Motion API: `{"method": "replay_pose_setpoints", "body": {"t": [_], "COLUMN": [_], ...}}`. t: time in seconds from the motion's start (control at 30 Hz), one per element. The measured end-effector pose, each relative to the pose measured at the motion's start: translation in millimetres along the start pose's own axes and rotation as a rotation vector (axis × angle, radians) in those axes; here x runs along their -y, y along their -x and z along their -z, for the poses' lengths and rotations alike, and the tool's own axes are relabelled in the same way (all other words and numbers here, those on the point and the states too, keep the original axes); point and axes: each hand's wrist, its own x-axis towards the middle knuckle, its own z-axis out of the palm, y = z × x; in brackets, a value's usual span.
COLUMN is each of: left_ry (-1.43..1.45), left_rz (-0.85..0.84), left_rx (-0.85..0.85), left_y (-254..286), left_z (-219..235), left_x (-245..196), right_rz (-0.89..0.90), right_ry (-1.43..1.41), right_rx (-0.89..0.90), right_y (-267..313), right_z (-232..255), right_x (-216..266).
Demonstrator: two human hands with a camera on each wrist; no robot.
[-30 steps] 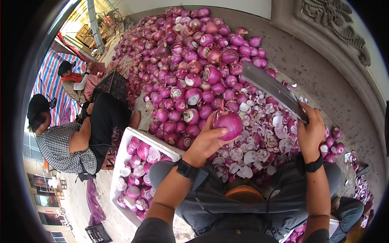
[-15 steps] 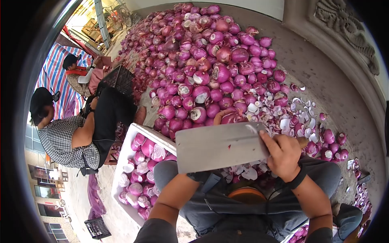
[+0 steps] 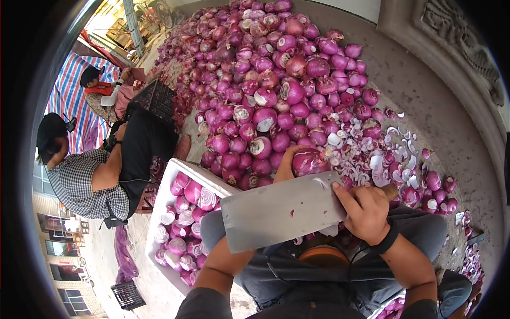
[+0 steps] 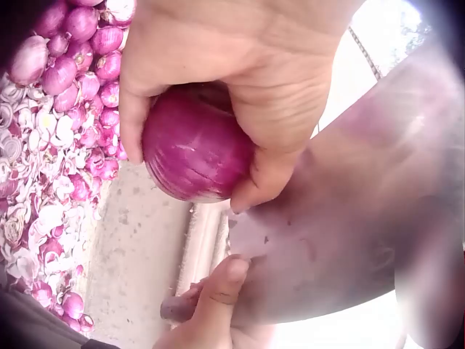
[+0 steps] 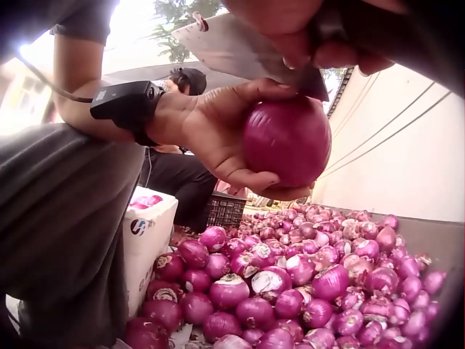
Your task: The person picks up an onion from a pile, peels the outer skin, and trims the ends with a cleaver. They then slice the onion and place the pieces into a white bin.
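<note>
I hold a red onion [image 3: 309, 161] up in front of me in my left hand [image 3: 287, 166], above my lap and just short of the big onion pile [image 3: 276, 69] on the ground. My left fingers [image 4: 263, 178] are curled round it: thumb on one side, the others cupping the far side, as the left wrist view shows. My right hand [image 3: 367, 211] grips the handle of a broad cleaver [image 3: 281, 210], fingers wrapped tight and the forefinger laid up onto the blade.

The relation that matters: the blade lies flat and wide between me and the onion, its long axis running left to right, and its upper edge meets the near end of the onion just beside my left thumb tip [image 5: 280, 193]. In the right wrist view the edge sits on top of the bulb. The right hand is nearer the cut, so my judgement is that the thumb is the thing at risk.

Open room is to my right, over the scattered peelings [image 3: 396, 159]. To my left a white box [image 3: 163, 199] of trimmed onions stands close by my knee.
</note>
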Motion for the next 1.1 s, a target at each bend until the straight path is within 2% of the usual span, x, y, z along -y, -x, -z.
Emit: {"method": "replay_pose_setpoints", "body": {"t": [0.17, 0.4, 0.5, 0.57, 0.7, 0.77, 0.87, 1.0, 1.03, 1.07, 1.1], "left_ry": [-0.090, -0.012, -0.121, -0.093, -0.096, -0.186, -0.118, -0.050, -0.300, -0.549, -0.009], "left_rz": [-0.099, -0.071, -0.130, -0.079, -0.104, -0.049, -0.005, 0.090, -0.216, -0.526, 0.041], "left_rx": [0.045, 0.100, 0.095, 0.111, 0.123, 0.106, 0.139, 0.134, 0.277, 0.417, 0.352], "left_y": [0, 3, 4, 4, 6, 10, 11, 17, 22, 26, 37], "left_z": [-4, -6, -4, 0, -2, -6, -3, -1, 2, -4, -17], "left_x": [-5, -4, -7, -6, -9, -19, -15, -17, -17, -32, -48], "right_rz": [0.015, -0.005, -0.008, -0.021, -0.026, -0.018, -0.027, -0.143, -0.192, -0.323, -0.326], "right_ry": [-0.019, -0.031, -0.008, 0.006, 0.010, 0.019, 0.028, 0.068, 0.062, 0.058, 0.060], "right_rx": [0.038, 0.075, 0.066, 0.067, 0.055, 0.049, 0.042, 0.059, 0.056, 0.124, 0.123], "right_y": [6, 12, 14, 17, 22, 24, 28, 36, 39, 42, 49], "right_z": [-1, -2, -2, -4, -7, -6, -3, -3, -3, -4, -9], "right_x": [-5, -4, -4, -6, -10, -11, -18, -30, -33, -37, -46]}}
